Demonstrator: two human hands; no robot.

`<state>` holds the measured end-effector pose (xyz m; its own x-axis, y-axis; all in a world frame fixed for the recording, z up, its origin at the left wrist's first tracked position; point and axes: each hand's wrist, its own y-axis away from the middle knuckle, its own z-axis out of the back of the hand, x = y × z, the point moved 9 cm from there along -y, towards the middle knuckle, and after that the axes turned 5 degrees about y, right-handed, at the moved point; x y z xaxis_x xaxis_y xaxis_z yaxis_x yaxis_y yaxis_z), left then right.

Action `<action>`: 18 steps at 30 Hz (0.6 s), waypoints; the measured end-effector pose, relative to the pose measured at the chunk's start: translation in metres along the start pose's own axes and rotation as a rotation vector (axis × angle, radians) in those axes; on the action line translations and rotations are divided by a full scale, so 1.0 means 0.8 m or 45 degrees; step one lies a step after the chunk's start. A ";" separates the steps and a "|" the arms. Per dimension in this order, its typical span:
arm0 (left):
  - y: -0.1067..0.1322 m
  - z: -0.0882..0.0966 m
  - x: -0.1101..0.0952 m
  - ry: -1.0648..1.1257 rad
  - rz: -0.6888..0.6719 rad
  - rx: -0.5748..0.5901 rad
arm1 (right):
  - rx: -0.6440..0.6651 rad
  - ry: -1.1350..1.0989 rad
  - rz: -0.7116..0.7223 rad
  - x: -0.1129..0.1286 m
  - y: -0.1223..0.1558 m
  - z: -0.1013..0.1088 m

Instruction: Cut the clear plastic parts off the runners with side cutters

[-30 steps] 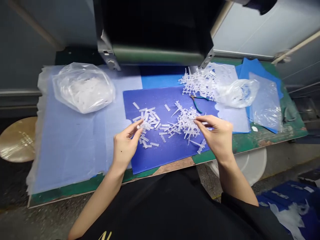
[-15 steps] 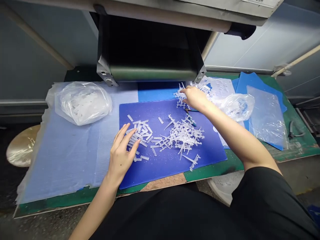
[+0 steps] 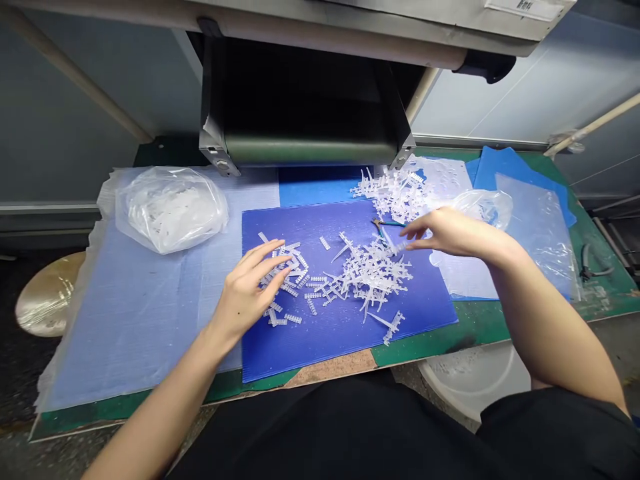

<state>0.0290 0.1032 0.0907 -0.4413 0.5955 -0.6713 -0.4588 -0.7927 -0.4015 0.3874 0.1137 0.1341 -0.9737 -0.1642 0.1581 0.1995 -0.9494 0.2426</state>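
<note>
My left hand (image 3: 251, 283) rests over a spread of small white toothed plastic strips (image 3: 300, 270), thumb and fingers apart. Its fingers cover some of the strips, and none is plainly gripped. Right of them lies a heap of branched white plastic sprues (image 3: 373, 270) on a dark blue sheet (image 3: 295, 350). My right hand (image 3: 443, 232) is above that heap's upper right side. Between its fingertips is a white sprue piece (image 3: 396, 245), pinched and slightly blurred. Nippers (image 3: 383, 223) lie just left of this hand, partly covered by the plastic.
Another sprue heap (image 3: 395, 190) lies at the back, below a conveyor end (image 3: 310, 150). A clear bag of white parts (image 3: 173, 210) sits at left. At right are another clear bag (image 3: 487, 205), blue sheets (image 3: 515, 170) and pliers (image 3: 593, 263). A white tub (image 3: 470, 380) stands below the table edge.
My right hand has come back from the rear heap towards the near heap, with a sprue piece in its fingers. My left hand stays over the strips, shifted slightly. The view has moved a little.
</note>
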 end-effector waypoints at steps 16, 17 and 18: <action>-0.054 -0.011 -0.042 -0.052 -0.311 0.109 | -0.036 0.331 0.153 -0.001 -0.116 -0.032; -0.052 -0.005 -0.042 -0.045 -0.308 0.091 | -0.064 0.298 0.163 -0.003 -0.113 -0.022; -0.050 0.001 -0.043 -0.034 -0.304 0.074 | -0.100 0.257 0.170 -0.005 -0.109 -0.010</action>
<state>0.0615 0.1145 0.1301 -0.3348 0.7690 -0.5446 -0.5956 -0.6205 -0.5102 0.3727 0.1952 0.1049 -0.9432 -0.3319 -0.0127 0.3260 -0.9324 0.1561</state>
